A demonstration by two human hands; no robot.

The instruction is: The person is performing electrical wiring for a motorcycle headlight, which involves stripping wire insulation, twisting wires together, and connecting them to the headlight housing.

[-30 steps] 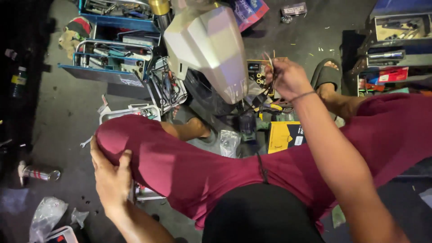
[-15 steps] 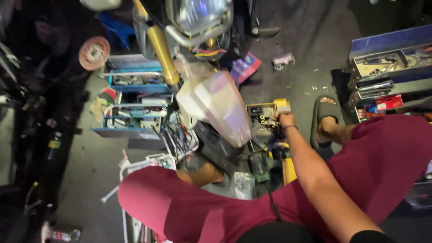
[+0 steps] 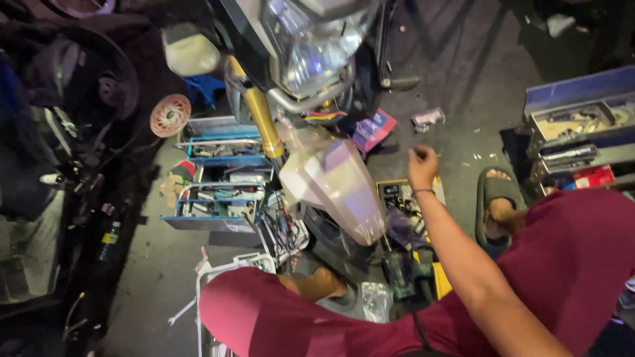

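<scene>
- Head view: right hand (image 3: pixel 422 166) raised on an outstretched arm, fingers curled into a loose fist; whether it pinches something small cannot be told
- A thin dark band sits at that wrist
- Left hand out of frame
- Hand hovers above a yellow parts tray (image 3: pixel 405 198) on the floor, just beside the motorcycle's pale front fender (image 3: pixel 334 185)
- Gold fork tube (image 3: pixel 261 122) rises from the fender to the headlight (image 3: pixel 311 43)
- Blue toolbox (image 3: pixel 218 188), trays fanned open and full of tools, lies left of the front wheel
- Person squats in maroon shorts (image 3: pixel 278 317), sandalled foot (image 3: pixel 497 208) right of the tray
- Second open toolbox (image 3: pixel 575 132) at far right
- Red-rimmed disc (image 3: pixel 170 115) near the dark clutter on the left
</scene>
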